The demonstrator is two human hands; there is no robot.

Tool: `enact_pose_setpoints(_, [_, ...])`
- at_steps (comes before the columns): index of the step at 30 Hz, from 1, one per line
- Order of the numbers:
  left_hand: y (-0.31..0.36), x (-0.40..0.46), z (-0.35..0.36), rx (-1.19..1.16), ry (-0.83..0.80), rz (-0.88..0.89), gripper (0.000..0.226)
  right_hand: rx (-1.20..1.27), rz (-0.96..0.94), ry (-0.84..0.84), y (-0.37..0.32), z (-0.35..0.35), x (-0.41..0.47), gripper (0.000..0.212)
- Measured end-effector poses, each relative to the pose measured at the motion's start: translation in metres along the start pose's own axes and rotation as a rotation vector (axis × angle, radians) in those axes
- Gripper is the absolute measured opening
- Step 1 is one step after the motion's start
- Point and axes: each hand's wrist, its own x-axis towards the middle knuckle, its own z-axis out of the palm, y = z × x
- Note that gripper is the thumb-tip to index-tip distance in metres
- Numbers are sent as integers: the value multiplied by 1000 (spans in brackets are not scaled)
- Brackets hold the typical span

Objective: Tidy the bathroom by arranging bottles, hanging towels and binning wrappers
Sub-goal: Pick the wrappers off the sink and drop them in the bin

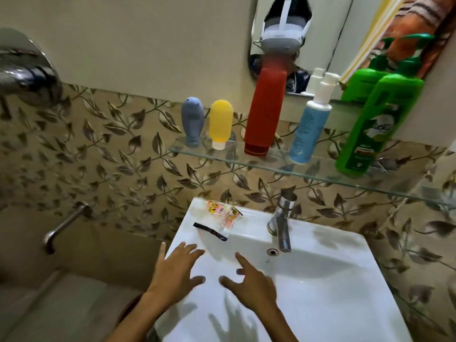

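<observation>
Both my hands hover spread over the white sink [333, 280], holding nothing.

Taking the sink as my landmark and reading left to right: my left hand [176, 272] floats over its left edge with fingers splayed and loose, and my right hand [249, 283] hangs over the basin just beside it, fingers also spread, index pointing up toward the back rim. On the sink's back left corner lie the clear wrappers [223, 213] with a black strip [209, 231] just in front of them; the chrome tap [281, 223] stands to their right. Above the sink, on the glass shelf [246, 161], I see a grey bottle [192, 120], a yellow bottle [220, 123], a tall red bottle [265, 112], a blue bottle [311, 124] and a green pump bottle [370, 124], all upright.
</observation>
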Motion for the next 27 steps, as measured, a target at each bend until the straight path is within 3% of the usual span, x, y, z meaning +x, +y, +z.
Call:
enact_pose_setpoints(3, [-20, 27, 14, -164, -3, -102, 52, 375, 118, -5, 2, 2, 32, 63])
enact_pose_setpoints(6, [-32, 56, 14, -213, 31, -131, 50, 594, 195, -9, -1, 1, 60, 56])
enact_pose_setpoints(9, [-34, 84, 11, -213, 57, -116, 49, 647, 219, 27, -8, -3, 82, 55])
enact_pose_setpoints(16, [-44, 120, 17, -210, 27, -135, 47, 810, 315, 181, -31, 3, 105, 23])
enact_pose_setpoints(19, [-48, 123, 19, -371, 18, -189, 43, 868, 325, 227, -38, 11, 106, 13])
enact_pose_setpoints(22, [-54, 126, 25, -646, -10, -299, 38, 885, 336, 276, -39, 17, 101, 15])
enact_pose_setpoints(27, [-54, 118, 16, -949, -95, -423, 35, 884, 320, 239, -49, 10, 77, 7])
